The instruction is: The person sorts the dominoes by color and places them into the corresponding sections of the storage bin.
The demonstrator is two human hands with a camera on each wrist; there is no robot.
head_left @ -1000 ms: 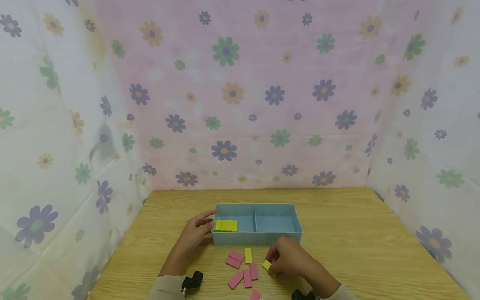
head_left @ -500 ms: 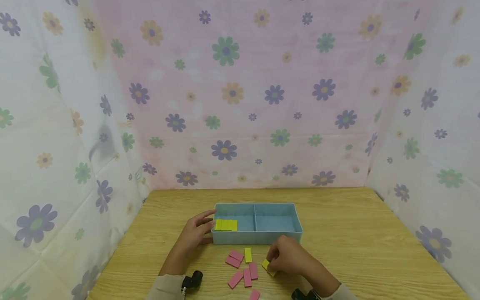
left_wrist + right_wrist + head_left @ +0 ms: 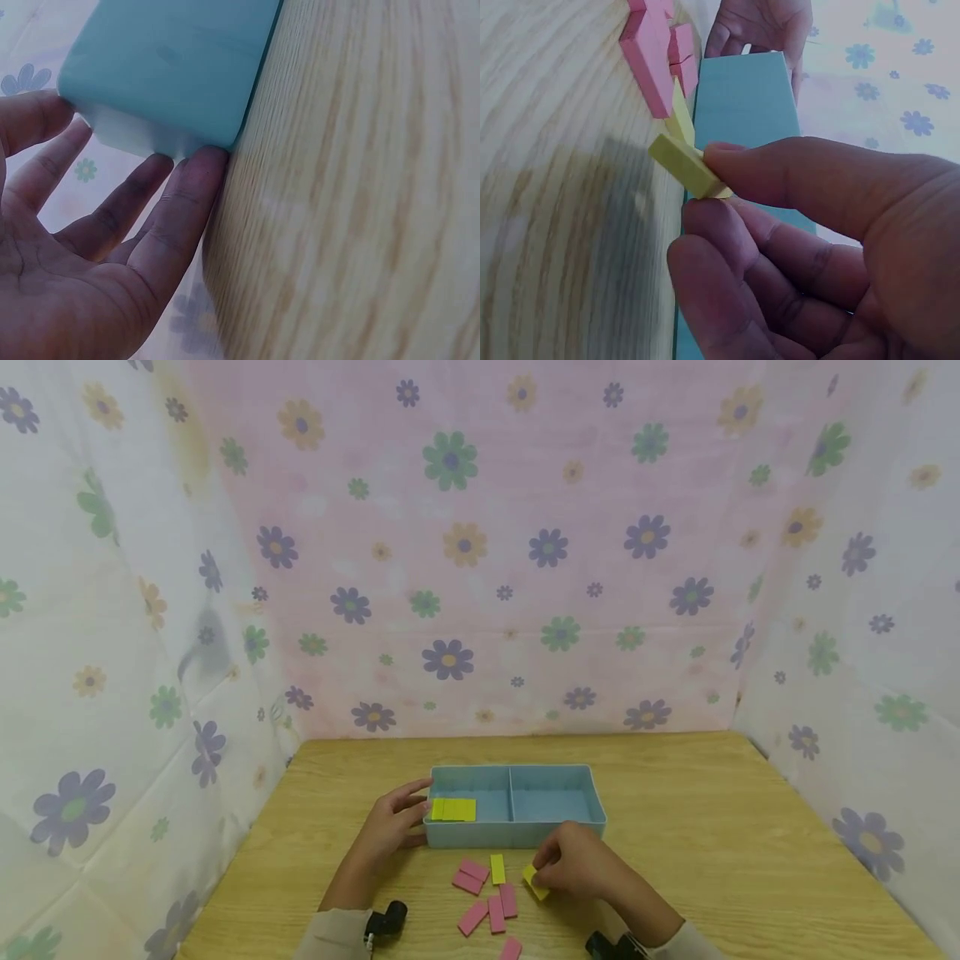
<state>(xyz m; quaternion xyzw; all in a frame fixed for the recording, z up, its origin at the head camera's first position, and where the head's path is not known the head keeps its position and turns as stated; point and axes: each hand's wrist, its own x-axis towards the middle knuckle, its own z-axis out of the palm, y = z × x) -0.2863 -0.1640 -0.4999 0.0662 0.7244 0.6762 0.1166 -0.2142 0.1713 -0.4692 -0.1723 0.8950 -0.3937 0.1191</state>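
Observation:
A blue two-compartment box (image 3: 480,836) stands on the table, yellow blocks (image 3: 453,810) side by side in its left compartment. My left hand (image 3: 384,831) touches the box's left end with spread fingers; in the left wrist view the fingertips of the hand (image 3: 97,255) rest against the box wall (image 3: 172,67). Between thumb and fingertips, my right hand (image 3: 581,864) pinches a yellow block (image 3: 535,883) in front of the box; the right wrist view shows this block (image 3: 686,166) tilted in the hand (image 3: 802,247). Another yellow block (image 3: 498,869) lies beside the pink blocks (image 3: 473,917).
Several pink blocks lie on the wooden table (image 3: 675,810) in front of the box, one near the bottom edge of the head view. Flowered cloth (image 3: 480,568) hangs behind and on both sides. A black device (image 3: 386,920) sits at the left wrist.
My right hand has moved slightly up toward the box with the yellow block, which now shows more clearly in the fingers. The left hand keeps its place at the box.

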